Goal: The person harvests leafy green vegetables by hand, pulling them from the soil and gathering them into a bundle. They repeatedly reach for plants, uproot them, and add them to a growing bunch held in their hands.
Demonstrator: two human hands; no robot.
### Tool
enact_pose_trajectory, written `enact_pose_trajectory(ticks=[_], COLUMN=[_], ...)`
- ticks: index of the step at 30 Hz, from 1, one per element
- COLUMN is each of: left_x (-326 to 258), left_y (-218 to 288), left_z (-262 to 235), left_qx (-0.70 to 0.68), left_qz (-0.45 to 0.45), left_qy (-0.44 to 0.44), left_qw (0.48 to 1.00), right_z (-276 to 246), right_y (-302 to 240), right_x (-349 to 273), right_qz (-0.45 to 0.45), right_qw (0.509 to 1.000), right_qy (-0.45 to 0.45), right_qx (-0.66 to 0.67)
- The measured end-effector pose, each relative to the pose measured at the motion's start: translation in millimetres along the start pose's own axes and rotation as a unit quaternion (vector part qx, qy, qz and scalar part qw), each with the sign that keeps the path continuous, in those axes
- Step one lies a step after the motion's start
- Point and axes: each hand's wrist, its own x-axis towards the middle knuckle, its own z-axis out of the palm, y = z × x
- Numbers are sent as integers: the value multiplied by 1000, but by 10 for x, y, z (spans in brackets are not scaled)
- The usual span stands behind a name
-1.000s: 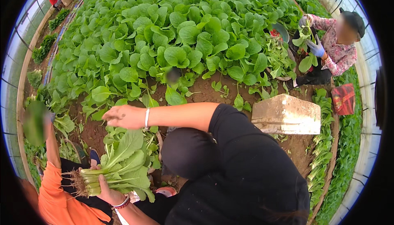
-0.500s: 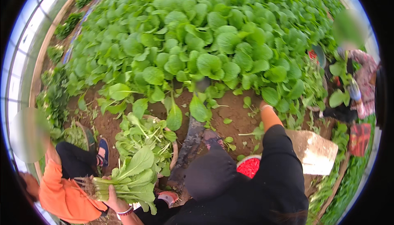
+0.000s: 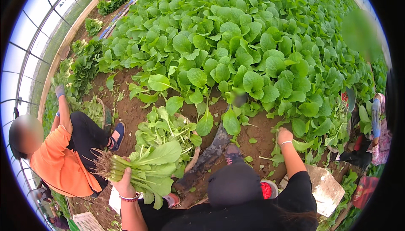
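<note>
We crouch at the near edge of a wide bed of leafy greens (image 3: 253, 49) that fills the far and right of the scene, with a strip of bare brown soil (image 3: 135, 113) between us and the standing plants. On that soil, left of centre, a shallow basket (image 3: 195, 151) holds loose cut greens. A person in an orange top (image 3: 59, 163) squats at the far left.

Our left hand (image 3: 125, 185) is wrapped tight around a bunch of pulled greens (image 3: 147, 167), the grip closed just behind the stems. The bunch lies nearly level, its long axis running left to right and slightly up: the pale roots (image 3: 102, 164) point left toward the orange top, the broad leaves fan right toward the basket.

Our right hand (image 3: 284, 136) reaches far and right to the edge of the standing plants. Its fingers are down among the leaves at the soil line, so we cannot tell how far that grip is open or whether it has a stem.

To do this well, we judge that the right hand should take a plant low at its base, where the stalks gather, and draw it straight up so the leaves do not tear. We should keep the bundle's roots all facing one way and the left grip firm but not crushing.
</note>
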Motion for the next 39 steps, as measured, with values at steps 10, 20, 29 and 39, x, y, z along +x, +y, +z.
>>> enact_pose_trajectory(ticks=[10,20,29,39], left_x=[-160,-274,-231,-220], left_y=[267,362,296,303], left_z=[30,-99,-299,-241], left_qx=[-67,-125,-53,35], left_qz=[-27,-43,-53,-23], left_qy=[-78,-174,-198,-181], left_qw=[994,976,977,983], right_z=[-1599,-2292,-2361,-2631], right_y=[-1821,-3313,-3547,-3377], right_x=[-926,-2153,-3008,-2403], right_qz=[-438,-619,-566,-591], right_qw=[616,536,473,581], right_qy=[-45,-123,-344,-43], right_qx=[653,561,581,559])
